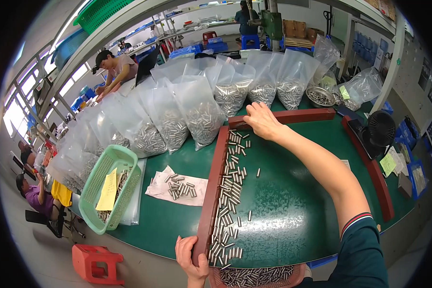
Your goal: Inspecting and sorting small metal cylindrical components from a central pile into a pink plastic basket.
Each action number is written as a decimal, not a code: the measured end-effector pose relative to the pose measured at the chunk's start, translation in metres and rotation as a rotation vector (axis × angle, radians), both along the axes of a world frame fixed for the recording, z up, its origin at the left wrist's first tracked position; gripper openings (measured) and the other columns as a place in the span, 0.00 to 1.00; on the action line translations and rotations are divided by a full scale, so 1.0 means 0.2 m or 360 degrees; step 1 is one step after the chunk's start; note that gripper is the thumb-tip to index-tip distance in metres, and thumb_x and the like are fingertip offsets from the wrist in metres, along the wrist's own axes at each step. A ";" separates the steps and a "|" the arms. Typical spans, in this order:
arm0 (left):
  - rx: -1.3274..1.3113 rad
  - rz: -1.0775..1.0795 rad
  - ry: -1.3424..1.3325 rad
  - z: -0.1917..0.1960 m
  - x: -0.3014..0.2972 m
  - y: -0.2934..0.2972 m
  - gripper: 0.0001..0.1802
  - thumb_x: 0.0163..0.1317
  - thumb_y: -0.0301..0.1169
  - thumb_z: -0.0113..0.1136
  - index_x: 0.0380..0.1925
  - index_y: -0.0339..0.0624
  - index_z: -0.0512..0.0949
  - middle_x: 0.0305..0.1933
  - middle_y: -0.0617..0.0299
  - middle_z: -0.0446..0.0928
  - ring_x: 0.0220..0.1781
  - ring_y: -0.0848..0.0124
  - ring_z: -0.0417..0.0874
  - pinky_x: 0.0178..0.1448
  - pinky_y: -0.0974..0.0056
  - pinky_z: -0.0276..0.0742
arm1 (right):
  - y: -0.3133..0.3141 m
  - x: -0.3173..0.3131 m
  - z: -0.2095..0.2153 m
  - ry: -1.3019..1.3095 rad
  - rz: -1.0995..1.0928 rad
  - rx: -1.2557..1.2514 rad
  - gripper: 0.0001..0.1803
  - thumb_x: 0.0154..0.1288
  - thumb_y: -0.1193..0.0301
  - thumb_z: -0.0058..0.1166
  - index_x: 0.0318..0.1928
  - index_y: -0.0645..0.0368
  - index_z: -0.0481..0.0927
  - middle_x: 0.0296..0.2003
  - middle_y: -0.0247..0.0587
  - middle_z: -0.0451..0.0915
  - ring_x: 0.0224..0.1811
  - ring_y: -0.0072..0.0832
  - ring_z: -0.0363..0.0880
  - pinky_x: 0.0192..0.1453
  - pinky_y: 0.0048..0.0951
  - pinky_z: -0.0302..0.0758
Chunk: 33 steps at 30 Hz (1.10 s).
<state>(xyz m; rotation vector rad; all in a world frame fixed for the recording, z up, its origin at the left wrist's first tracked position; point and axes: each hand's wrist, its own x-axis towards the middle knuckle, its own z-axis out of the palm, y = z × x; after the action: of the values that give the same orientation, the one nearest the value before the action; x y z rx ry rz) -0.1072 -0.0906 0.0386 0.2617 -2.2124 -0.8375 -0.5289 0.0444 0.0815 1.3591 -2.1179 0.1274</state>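
A long red-brown bar (211,201) lies across the green tabletop (292,201). My left hand (192,259) is closed around its near end, thumb on the right side and fingers on the left. At the far corner, where this bar meets a second red-brown bar (297,115), my right hand (263,122) is closed with its fingers over the bar; which of the two it grips is partly hidden. Many short metal pins (231,189) lie heaped along the long bar's right side, with a few loose ones farther right. Below the table's near edge, a pink basket (297,276) holds more pins.
Left of the bar, pins lie on a pale cloth (153,188). A green basket (93,197) holds pins and a yellow note. Pin-filled plastic bags (197,105) line the back. A third bar (376,185) and a black fan (381,128) stand right. Other people sit beyond.
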 end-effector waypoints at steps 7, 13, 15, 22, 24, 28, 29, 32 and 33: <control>0.0011 -0.0004 0.0001 0.00 0.00 0.01 0.26 0.58 0.46 0.50 0.42 0.31 0.76 0.41 0.48 0.78 0.45 0.52 0.77 0.66 0.43 0.60 | -0.07 0.03 0.08 -0.0101 -0.0132 0.0375 0.05 0.51 0.74 0.54 0.27 0.59 0.83 0.37 0.46 0.76 0.46 0.40 0.73 0.54 0.41 0.68; -0.0016 0.0020 0.0000 0.01 0.01 0.01 0.24 0.55 0.44 0.52 0.43 0.34 0.77 0.41 0.49 0.78 0.45 0.51 0.78 0.65 0.42 0.61 | 0.04 -0.01 0.09 -0.0349 -0.0098 0.0279 0.08 0.51 0.78 0.53 0.33 0.62 0.82 0.38 0.46 0.75 0.46 0.41 0.72 0.54 0.43 0.67; -0.0021 0.0012 0.0004 0.01 0.00 0.00 0.24 0.55 0.44 0.52 0.43 0.34 0.77 0.41 0.49 0.78 0.45 0.51 0.78 0.65 0.42 0.61 | 0.07 -0.02 0.02 -0.0403 -0.0091 0.0077 0.07 0.52 0.79 0.52 0.31 0.59 0.82 0.36 0.46 0.73 0.45 0.42 0.71 0.53 0.43 0.67; 0.0004 0.0000 0.0003 0.00 -0.01 0.00 0.25 0.56 0.44 0.51 0.43 0.33 0.76 0.41 0.48 0.78 0.45 0.52 0.77 0.66 0.43 0.61 | 0.03 0.00 -0.17 -0.0443 -0.0072 -0.0184 0.08 0.55 0.79 0.50 0.35 0.59 0.80 0.36 0.46 0.71 0.44 0.41 0.69 0.50 0.40 0.66; 0.0000 -0.0009 -0.0002 0.01 0.00 0.00 0.25 0.57 0.45 0.51 0.42 0.31 0.76 0.41 0.47 0.78 0.44 0.52 0.77 0.66 0.44 0.61 | 0.04 0.00 -0.20 -0.0492 -0.0104 -0.0181 0.08 0.56 0.78 0.50 0.36 0.59 0.81 0.36 0.45 0.71 0.44 0.41 0.69 0.49 0.40 0.66; 0.0010 0.0005 -0.0008 0.00 -0.01 0.00 0.25 0.57 0.45 0.51 0.43 0.33 0.76 0.41 0.49 0.78 0.45 0.52 0.77 0.66 0.43 0.61 | 0.08 0.02 -0.23 -0.0723 -0.0116 -0.0174 0.07 0.61 0.74 0.52 0.39 0.56 0.82 0.35 0.43 0.72 0.44 0.39 0.69 0.48 0.39 0.64; 0.0010 0.0009 -0.0002 0.00 0.00 0.00 0.25 0.56 0.45 0.52 0.43 0.34 0.77 0.41 0.50 0.78 0.45 0.52 0.78 0.65 0.42 0.61 | 0.09 0.04 -0.23 -0.0726 -0.0120 -0.0169 0.07 0.61 0.74 0.52 0.39 0.56 0.82 0.35 0.43 0.72 0.44 0.39 0.69 0.48 0.39 0.64; 0.0002 0.0014 0.0002 0.00 0.00 0.00 0.25 0.56 0.45 0.52 0.43 0.34 0.77 0.41 0.50 0.78 0.44 0.52 0.78 0.65 0.42 0.61 | 0.10 0.07 -0.22 -0.0782 -0.0057 -0.0158 0.07 0.62 0.72 0.53 0.39 0.55 0.83 0.35 0.42 0.73 0.44 0.38 0.70 0.49 0.38 0.64; 0.0002 0.0014 0.0004 0.00 0.00 0.00 0.25 0.56 0.45 0.52 0.43 0.34 0.77 0.41 0.49 0.78 0.44 0.52 0.78 0.65 0.42 0.61 | 0.10 0.09 -0.22 -0.0785 -0.0058 -0.0154 0.07 0.62 0.72 0.53 0.39 0.55 0.83 0.35 0.42 0.73 0.44 0.38 0.70 0.49 0.38 0.64</control>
<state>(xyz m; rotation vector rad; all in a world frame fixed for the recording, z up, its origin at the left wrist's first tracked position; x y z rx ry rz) -0.1069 -0.0900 0.0386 0.2708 -2.2070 -0.8339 -0.5117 0.0639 0.0373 1.3287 -2.4942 0.5960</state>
